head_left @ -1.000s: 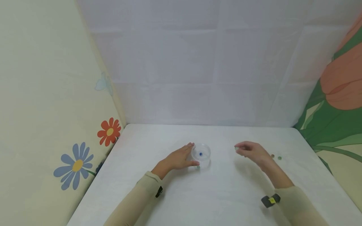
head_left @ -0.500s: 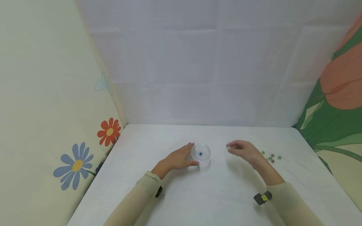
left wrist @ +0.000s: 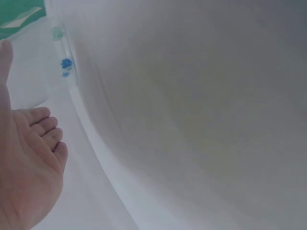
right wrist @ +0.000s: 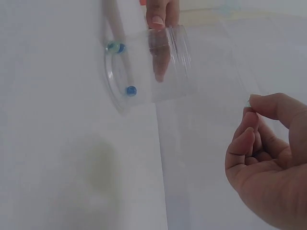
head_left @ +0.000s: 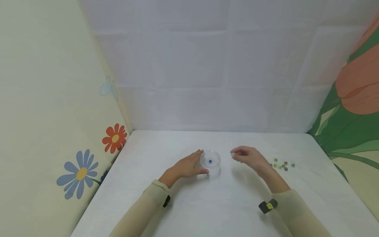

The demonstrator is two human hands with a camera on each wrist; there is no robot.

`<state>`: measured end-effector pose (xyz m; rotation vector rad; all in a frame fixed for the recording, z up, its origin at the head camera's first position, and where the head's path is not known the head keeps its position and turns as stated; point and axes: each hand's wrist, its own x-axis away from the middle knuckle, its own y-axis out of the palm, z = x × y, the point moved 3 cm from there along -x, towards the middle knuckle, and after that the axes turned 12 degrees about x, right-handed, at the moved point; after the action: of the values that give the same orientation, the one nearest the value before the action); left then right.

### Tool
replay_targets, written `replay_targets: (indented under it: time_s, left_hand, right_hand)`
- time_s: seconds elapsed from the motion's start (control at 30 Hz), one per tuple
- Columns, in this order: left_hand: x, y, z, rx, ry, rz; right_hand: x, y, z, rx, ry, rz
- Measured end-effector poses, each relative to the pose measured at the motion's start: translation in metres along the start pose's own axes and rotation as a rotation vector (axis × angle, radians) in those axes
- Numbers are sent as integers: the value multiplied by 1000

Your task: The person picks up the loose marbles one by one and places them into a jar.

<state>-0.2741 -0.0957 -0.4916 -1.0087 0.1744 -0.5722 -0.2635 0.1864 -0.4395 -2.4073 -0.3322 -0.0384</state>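
A clear round jar [head_left: 216,170] stands on the white table, a blue marble [head_left: 210,161] showing inside it. Near its base, under the thumb, a greenish marble [head_left: 208,175] is visible. My left hand [head_left: 186,165] holds the jar from the left, thumb in front and fingers at the back. To the right of the jar and apart from it, my right hand [head_left: 247,158] pinches a small pale-green marble [right wrist: 248,103] between thumb and fingertips, above the table. The right wrist view also shows blue marbles [right wrist: 131,90] low in the jar [right wrist: 177,72].
Several loose marbles [head_left: 279,167], green, yellowish and brownish, lie on the table right of my right wrist. A white cloth [head_left: 189,65] hangs behind the table [head_left: 177,210]. Flower-printed panels [head_left: 35,98] stand at both sides.
My right hand has moved left toward the jar with the pinched marble, uncovering more of the loose marbles behind it. My left hand and the jar have stayed in place.
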Motion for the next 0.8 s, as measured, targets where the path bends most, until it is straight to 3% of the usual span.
replay_targets:
  time_s: [0.8]
  left_hand:
    - [-1,0,1,20,-12,-2]
  right_hand:
    - [-16,32,-18,-26,-80,-41]
